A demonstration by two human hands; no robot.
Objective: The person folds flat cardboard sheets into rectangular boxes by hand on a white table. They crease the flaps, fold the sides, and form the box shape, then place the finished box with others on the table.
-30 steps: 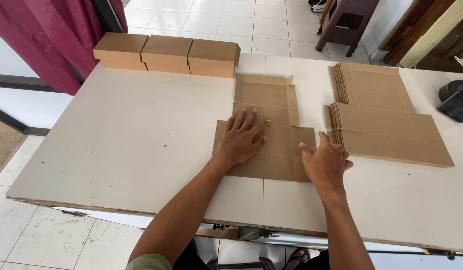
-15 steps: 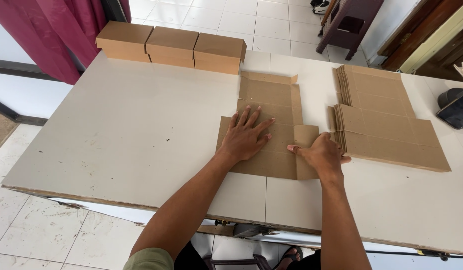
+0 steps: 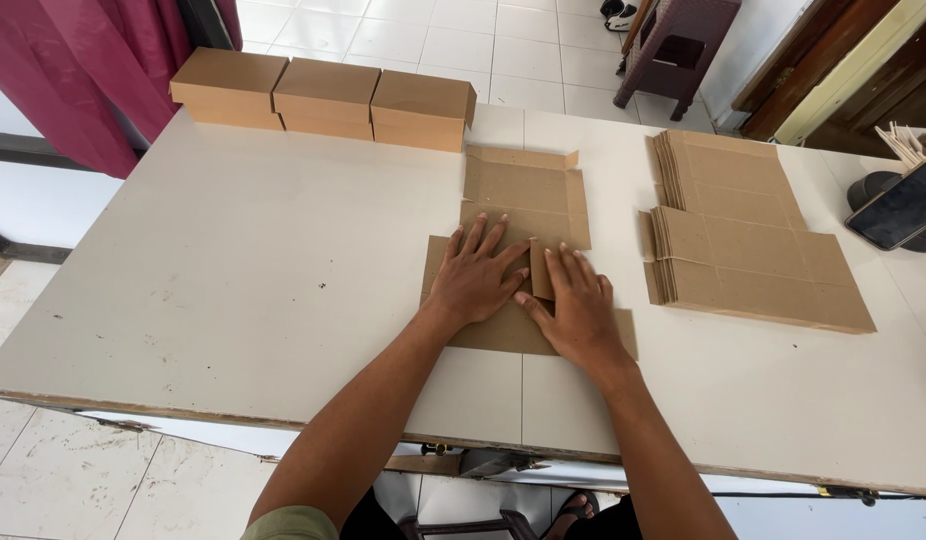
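A flat brown cardboard box blank [image 3: 523,195] lies on the white table [image 3: 233,270], in front of me. My left hand [image 3: 478,272] presses flat on its near middle panel, fingers spread. My right hand [image 3: 578,305] lies beside it, palm down, holding a side flap folded inward over the blank. The two hands touch at the thumbs.
Three assembled brown boxes [image 3: 328,95] stand in a row at the table's far edge. A stack of flat blanks [image 3: 743,235] lies to the right. A phone [image 3: 903,210] rests on a dark stand at the far right. A red curtain [image 3: 93,60] hangs at the left.
My right hand has moved left from the blank's right edge, folding the side flap over the middle panel. My left hand stays pressed on the blank.
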